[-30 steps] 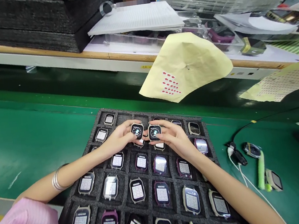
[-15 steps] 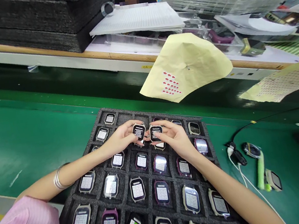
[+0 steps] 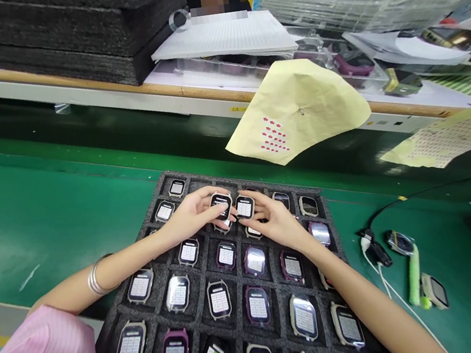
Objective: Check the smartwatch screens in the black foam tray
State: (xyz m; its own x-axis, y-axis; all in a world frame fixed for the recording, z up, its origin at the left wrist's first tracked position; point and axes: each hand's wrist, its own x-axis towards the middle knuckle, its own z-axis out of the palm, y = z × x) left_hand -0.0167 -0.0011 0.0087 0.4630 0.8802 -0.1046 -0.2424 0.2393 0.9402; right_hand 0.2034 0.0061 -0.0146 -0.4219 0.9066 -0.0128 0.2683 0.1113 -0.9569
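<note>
No text, brand or number can be read. The lit watch screens in the black foam tray [image 3: 160,302] show table lines too small to read, and the yellow label [image 3: 239,109] on the far bench edge is blurred.

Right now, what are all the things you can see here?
Foam tray: one, black, on the green belt, with rows of pockets.
Watches in tray: many, cream or purple cases, most screens lit white, one green and white near the front.
Held watches: two, cream cases, above the far rows; left one, right one.
Yellow sheets: two, behind the tray; the nearer has red stickers.
Charger cable: one, black and white, right of the tray.
Loose watches: two, on the belt at right, by a green strap.
Foam slabs: a stack, black, far left shelf.
Bracelets: silver, left wrist.
Left hand: fingers hold one watch.
Right hand: fingers hold the other.
</note>
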